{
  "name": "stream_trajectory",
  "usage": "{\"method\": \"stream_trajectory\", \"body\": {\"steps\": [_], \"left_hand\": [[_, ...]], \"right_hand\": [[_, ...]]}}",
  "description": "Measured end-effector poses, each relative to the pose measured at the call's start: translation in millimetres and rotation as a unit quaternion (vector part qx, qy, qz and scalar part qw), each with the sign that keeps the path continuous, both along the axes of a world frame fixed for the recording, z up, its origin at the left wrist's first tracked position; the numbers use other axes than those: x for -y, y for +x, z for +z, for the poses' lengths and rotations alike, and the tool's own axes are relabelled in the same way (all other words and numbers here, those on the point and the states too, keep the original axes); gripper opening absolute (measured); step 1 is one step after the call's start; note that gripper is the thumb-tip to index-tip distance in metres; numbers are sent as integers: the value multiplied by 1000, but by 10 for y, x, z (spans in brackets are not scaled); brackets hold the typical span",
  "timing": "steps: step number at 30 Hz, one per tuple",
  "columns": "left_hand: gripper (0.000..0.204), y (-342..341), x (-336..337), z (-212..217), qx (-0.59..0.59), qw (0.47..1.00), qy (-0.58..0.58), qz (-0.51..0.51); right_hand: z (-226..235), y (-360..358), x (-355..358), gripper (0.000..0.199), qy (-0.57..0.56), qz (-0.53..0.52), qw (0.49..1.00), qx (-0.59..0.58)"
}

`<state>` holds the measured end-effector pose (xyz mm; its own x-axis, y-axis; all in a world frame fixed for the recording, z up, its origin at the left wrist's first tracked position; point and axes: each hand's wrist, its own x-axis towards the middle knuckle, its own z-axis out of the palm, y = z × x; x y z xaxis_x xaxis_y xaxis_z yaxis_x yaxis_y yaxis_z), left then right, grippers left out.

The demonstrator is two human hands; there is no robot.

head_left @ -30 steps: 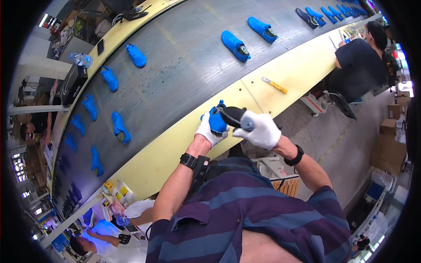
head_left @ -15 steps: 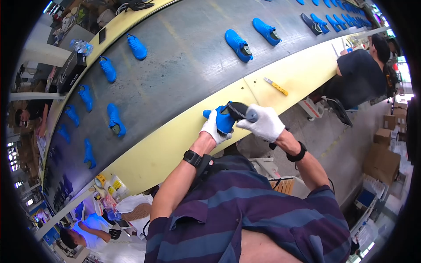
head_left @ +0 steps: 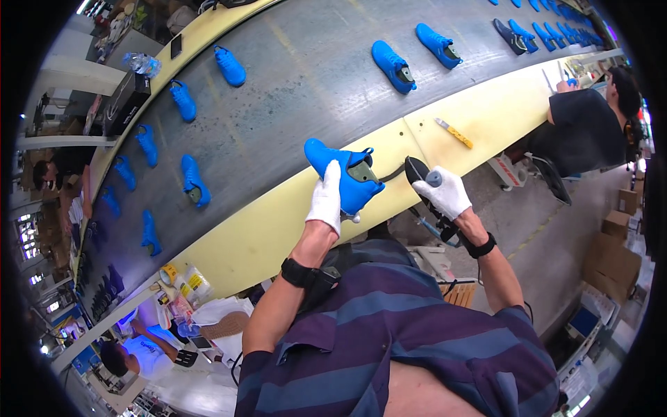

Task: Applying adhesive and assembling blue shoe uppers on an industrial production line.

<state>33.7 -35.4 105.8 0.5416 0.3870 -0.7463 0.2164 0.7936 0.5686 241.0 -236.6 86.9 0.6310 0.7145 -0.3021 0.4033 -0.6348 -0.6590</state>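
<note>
A blue lace-up shoe with a grey-green lining is gripped in my white-gloved left hand, the toe pointing to the upper left and its opening facing up. It is held above the cream table edge. To the right of the heel, my gloved right hand is closed around a dark hand tool with a round grey knob; its exact kind I cannot make out. A thin black strip or cord curves between shoe and tool. The tool is apart from the shoe's opening.
A grey conveyor belt carries several blue shoes and a dark one. On the cream ledge lies a yellow utility knife. Co-workers sit at right and lower left. Cardboard boxes stand at the far right.
The tool, which was at the shoe's opening, has moved away to the right with my right hand. My left hand has turned the shoe so its opening shows. The whole view has shifted slightly.
</note>
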Motion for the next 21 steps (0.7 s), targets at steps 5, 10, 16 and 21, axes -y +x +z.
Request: {"method": "stream_trajectory", "body": {"steps": [5, 10, 16, 21], "left_hand": [[82, -38, -29, 106, -8, 1000, 15, -4], [76, -47, -9, -106, -59, 997, -26, 32], [70, -7, 93, -210, -88, 994, -50, 36], [71, 4, 109, -178, -34, 999, 8, 30]], "right_hand": [[55, -138, 41, 43, 16, -15, 999, -41], [600, -365, -13, 36, 86, 5, 994, -71], [933, -625, -264, 37, 174, 136, 973, -61], [802, -573, -291, 39, 105, 89, 990, -34]]}}
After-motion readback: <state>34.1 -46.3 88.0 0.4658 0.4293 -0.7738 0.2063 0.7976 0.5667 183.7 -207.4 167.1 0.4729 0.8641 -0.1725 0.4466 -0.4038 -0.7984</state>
